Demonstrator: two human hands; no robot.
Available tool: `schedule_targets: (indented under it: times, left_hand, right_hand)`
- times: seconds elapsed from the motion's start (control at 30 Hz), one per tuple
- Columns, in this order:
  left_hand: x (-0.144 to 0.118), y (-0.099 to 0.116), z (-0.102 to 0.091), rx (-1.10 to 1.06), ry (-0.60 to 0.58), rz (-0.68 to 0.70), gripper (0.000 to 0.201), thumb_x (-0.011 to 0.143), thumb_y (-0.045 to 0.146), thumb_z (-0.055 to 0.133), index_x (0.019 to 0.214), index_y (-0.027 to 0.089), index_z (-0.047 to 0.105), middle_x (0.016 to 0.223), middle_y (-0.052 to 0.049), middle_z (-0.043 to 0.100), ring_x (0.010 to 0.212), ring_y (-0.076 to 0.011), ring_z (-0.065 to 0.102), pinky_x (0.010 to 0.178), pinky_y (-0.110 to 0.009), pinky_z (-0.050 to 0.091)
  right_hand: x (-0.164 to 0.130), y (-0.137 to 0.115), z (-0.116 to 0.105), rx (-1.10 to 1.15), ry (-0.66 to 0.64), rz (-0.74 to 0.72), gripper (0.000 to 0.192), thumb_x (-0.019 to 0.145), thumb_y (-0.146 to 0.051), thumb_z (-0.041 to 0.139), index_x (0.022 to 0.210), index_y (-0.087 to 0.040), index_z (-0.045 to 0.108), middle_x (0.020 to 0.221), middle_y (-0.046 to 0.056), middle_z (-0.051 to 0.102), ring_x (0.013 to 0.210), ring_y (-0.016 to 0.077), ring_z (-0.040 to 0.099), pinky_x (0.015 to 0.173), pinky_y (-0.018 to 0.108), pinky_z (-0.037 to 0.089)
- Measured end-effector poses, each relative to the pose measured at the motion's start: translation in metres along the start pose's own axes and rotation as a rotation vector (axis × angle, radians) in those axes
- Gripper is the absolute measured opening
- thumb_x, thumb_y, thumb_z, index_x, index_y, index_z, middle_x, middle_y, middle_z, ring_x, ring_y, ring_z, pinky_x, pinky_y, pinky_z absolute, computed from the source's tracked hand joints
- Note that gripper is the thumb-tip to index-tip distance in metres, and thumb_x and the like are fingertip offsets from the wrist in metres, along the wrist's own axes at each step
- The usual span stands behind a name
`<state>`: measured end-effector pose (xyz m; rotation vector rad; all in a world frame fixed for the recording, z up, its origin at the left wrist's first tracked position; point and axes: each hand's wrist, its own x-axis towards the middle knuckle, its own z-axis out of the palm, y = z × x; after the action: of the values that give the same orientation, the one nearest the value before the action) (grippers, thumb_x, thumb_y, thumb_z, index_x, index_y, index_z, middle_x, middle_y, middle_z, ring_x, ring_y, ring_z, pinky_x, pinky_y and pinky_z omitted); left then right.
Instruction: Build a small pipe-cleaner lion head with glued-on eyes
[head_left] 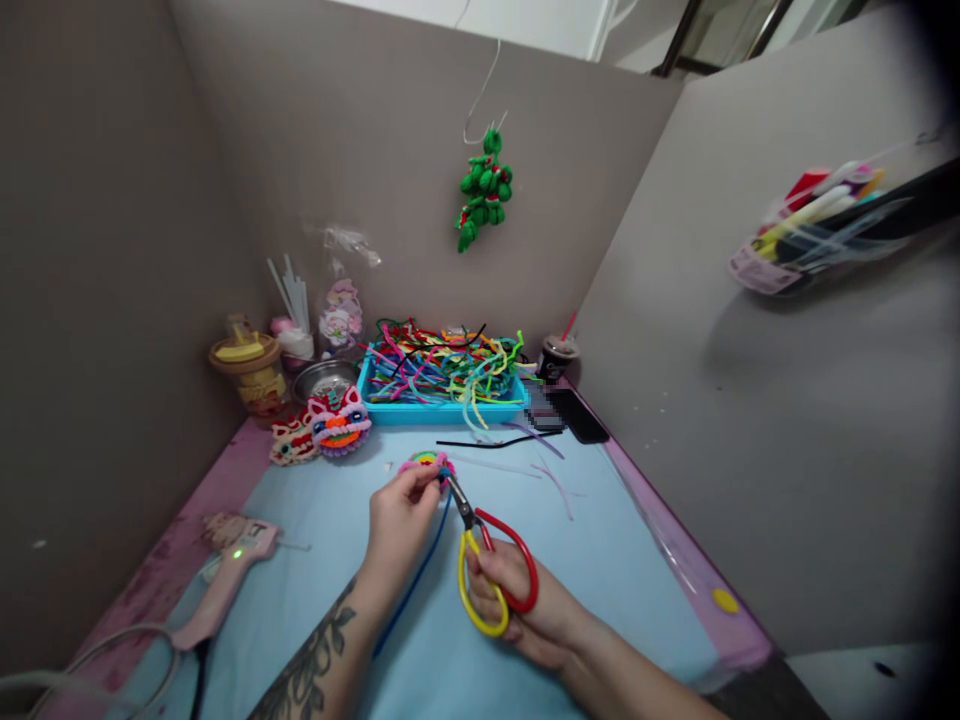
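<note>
Trimming step, seen from the head camera. Nearest the viewer, the right hand (525, 610) has its fingers through the yellow and red loops of the scissors (487, 560); its grip is closed around the handles, and the short blades, barely parted, point up and left to the work. Just beyond, the left hand (397, 525) pinches a small coiled pipe-cleaner disc (426, 463) of pink, yellow and green between thumb and fingertips, holding it just above the blue desk (600, 560). A blue pipe cleaner (416, 580) trails from the disc back toward the viewer, under the left wrist. The blade tips meet this strand right at the disc's edge. By judgement, the next move calls for a clean cut close to the coil, with the pinch kept firm so the winding does not loosen. To the left lies a pink glue gun (225, 580), its light lit. Farther back sit finished lion-head pieces (337, 425) and a blue tray (442, 410) of mixed pipe cleaners.
</note>
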<state>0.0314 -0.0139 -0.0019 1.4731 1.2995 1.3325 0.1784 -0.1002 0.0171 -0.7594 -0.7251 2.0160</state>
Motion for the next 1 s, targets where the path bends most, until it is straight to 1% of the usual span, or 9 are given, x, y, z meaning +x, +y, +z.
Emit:
schedule_targets:
  times: [0.13, 0.3, 0.4, 0.5, 0.6, 0.7, 0.83, 0.93, 1.0]
  left_hand:
    - [0.000, 0.003, 0.001, -0.013, 0.010, -0.015, 0.019, 0.073, 0.022, 0.060, 0.087, 0.016, 0.071, 0.084, -0.006, 0.074, 0.074, -0.0193, 0.069, 0.074, -0.032, 0.055]
    - [0.000, 0.004, 0.002, 0.004, 0.000, -0.018, 0.018, 0.073, 0.023, 0.062, 0.086, 0.016, 0.072, 0.082, -0.005, 0.074, 0.073, -0.0195, 0.069, 0.071, -0.031, 0.055]
    - [0.000, 0.005, 0.001, 0.012, 0.005, -0.020, 0.019, 0.074, 0.023, 0.060, 0.088, 0.016, 0.072, 0.082, -0.006, 0.074, 0.073, -0.0192, 0.069, 0.072, -0.031, 0.055]
    - [0.000, 0.006, 0.001, 0.012, 0.013, -0.011, 0.020, 0.074, 0.022, 0.059, 0.088, 0.016, 0.072, 0.082, -0.005, 0.074, 0.073, -0.0190, 0.069, 0.071, -0.030, 0.055]
    - [-0.002, 0.007, 0.002, 0.034, -0.014, 0.029, 0.018, 0.074, 0.023, 0.060, 0.085, 0.017, 0.072, 0.080, -0.005, 0.074, 0.071, -0.0190, 0.068, 0.070, -0.030, 0.055]
    - [-0.004, 0.007, 0.003, 0.058, -0.042, 0.083, 0.016, 0.073, 0.022, 0.061, 0.083, 0.020, 0.073, 0.081, -0.005, 0.074, 0.072, -0.0187, 0.068, 0.071, -0.030, 0.055]
    - [-0.005, 0.009, 0.002, 0.059, -0.043, 0.092, 0.016, 0.073, 0.022, 0.061, 0.083, 0.021, 0.073, 0.082, -0.004, 0.074, 0.071, -0.0180, 0.068, 0.072, -0.030, 0.054]
    - [-0.002, 0.011, 0.000, 0.002, -0.007, 0.027, 0.016, 0.072, 0.024, 0.061, 0.083, 0.019, 0.072, 0.081, -0.005, 0.073, 0.071, -0.0176, 0.067, 0.071, -0.030, 0.054]
    - [0.001, 0.011, -0.001, -0.088, 0.020, -0.064, 0.018, 0.071, 0.026, 0.063, 0.084, 0.016, 0.071, 0.077, -0.005, 0.073, 0.068, -0.0173, 0.067, 0.068, -0.028, 0.054]
  right_hand:
    - [-0.002, 0.002, 0.003, -0.051, -0.002, -0.031, 0.036, 0.081, -0.044, 0.063, 0.070, -0.018, 0.042, 0.048, -0.009, 0.037, 0.036, 0.0022, 0.024, 0.029, 0.013, 0.015]
    - [-0.002, 0.002, 0.005, -0.053, 0.069, -0.025, 0.037, 0.078, -0.044, 0.067, 0.070, -0.018, 0.041, 0.049, -0.009, 0.035, 0.036, 0.0019, 0.022, 0.028, 0.013, 0.012]
    - [-0.003, 0.000, 0.002, -0.060, 0.069, -0.013, 0.035, 0.076, -0.041, 0.069, 0.069, -0.018, 0.043, 0.047, -0.009, 0.036, 0.035, 0.0019, 0.023, 0.029, 0.013, 0.013]
    - [-0.005, -0.001, -0.006, -0.165, 0.034, 0.025, 0.036, 0.074, -0.044, 0.069, 0.069, -0.013, 0.052, 0.045, -0.007, 0.043, 0.034, 0.0021, 0.029, 0.030, 0.013, 0.016]
    - [-0.006, 0.003, -0.013, -0.254, 0.030, 0.067, 0.051, 0.077, -0.059, 0.060, 0.073, -0.008, 0.059, 0.049, 0.000, 0.052, 0.036, 0.0033, 0.039, 0.032, 0.013, 0.022]
    - [-0.006, 0.011, -0.015, -0.179, -0.019, 0.101, 0.070, 0.074, -0.077, 0.043, 0.078, -0.009, 0.057, 0.059, 0.006, 0.057, 0.042, 0.0074, 0.050, 0.033, 0.013, 0.031]
    - [-0.003, 0.017, -0.015, -0.003, -0.129, 0.153, 0.079, 0.063, -0.086, 0.040, 0.084, -0.011, 0.055, 0.073, 0.008, 0.059, 0.059, 0.0158, 0.061, 0.040, 0.020, 0.045]
    - [-0.005, 0.010, -0.017, -0.015, -0.113, 0.157, 0.076, 0.064, -0.084, 0.044, 0.085, -0.012, 0.055, 0.074, 0.007, 0.057, 0.061, 0.0153, 0.059, 0.040, 0.019, 0.044]
    - [-0.005, -0.004, -0.023, -0.089, -0.023, 0.129, 0.072, 0.065, -0.081, 0.048, 0.087, -0.014, 0.054, 0.072, 0.004, 0.054, 0.056, 0.0121, 0.055, 0.038, 0.017, 0.037]
